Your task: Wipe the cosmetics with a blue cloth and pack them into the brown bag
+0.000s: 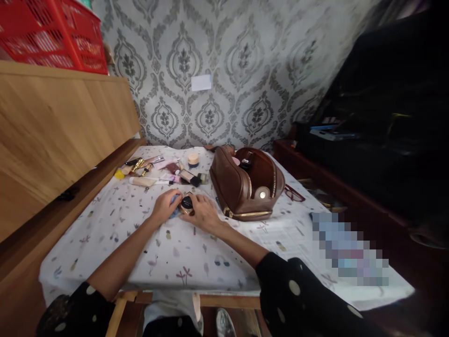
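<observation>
My right hand (205, 214) is closed around a small cosmetic jar with a black lid (187, 202), just above or on the patterned cloth. Right beside it, my left hand (165, 206) has its fingers curled on something blue (174, 199), mostly hidden, perhaps a cloth. Both hands nearly meet at the jar. To their right stands a brown leather makeup bag (242, 206), its zip open and a few items visible inside. Behind my hands lie several cosmetics, among them a tube with a black cap (189, 177), a pale tube (142, 181) and a round jar (193, 160).
A white printed cloth (224, 262) covers the table. Red-framed glasses (293, 193) lie right of the bag, and a blurred-out flat object (347, 248) near the right edge. A wooden panel (63, 131) bounds the left side, with a red basket (56, 35) on top. Patterned wallpaper rises behind.
</observation>
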